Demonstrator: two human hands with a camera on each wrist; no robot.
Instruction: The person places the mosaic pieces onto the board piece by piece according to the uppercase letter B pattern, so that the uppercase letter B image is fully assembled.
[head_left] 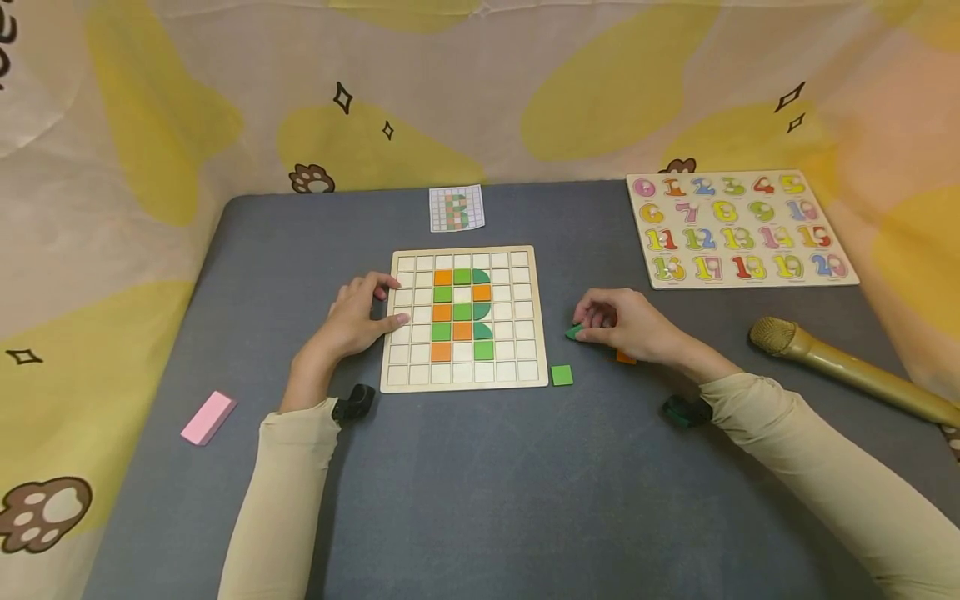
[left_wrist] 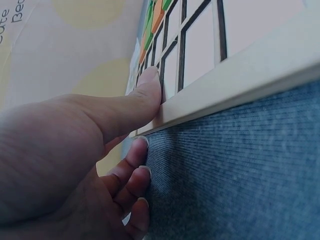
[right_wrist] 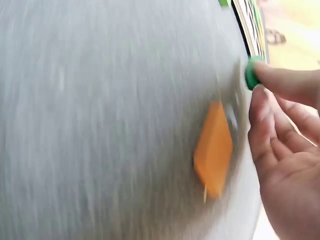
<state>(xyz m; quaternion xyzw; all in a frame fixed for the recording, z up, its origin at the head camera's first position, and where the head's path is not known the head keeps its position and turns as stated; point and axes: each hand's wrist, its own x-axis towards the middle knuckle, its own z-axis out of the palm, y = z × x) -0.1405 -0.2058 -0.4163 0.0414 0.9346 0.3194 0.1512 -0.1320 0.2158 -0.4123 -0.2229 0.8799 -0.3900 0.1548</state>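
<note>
A wooden grid board (head_left: 463, 383) lies flat, with orange, light green and dark green pieces set in several squares. At its left edge rests my left hand (head_left: 354, 318); in the left wrist view the straight thumb (left_wrist: 147, 92) lies on the frame and other fingertips hang loosely beside the edge. My right hand (head_left: 626, 323), right of the board, pinches a small dark green piece (right_wrist: 251, 74) with a curved edge between thumb and finger. Under that hand an orange piece (right_wrist: 214, 152), blurred, lies on the table. A light green square (head_left: 562, 375) lies by the board's lower right corner.
Behind the board lies a printed pattern card (head_left: 457, 208). A number puzzle (head_left: 738, 229) occupies the back right, with a gold microphone (head_left: 847, 367) in front of it. At the left lies a pink block (head_left: 208, 417). Patterned cloth (head_left: 480, 83) hangs behind the table.
</note>
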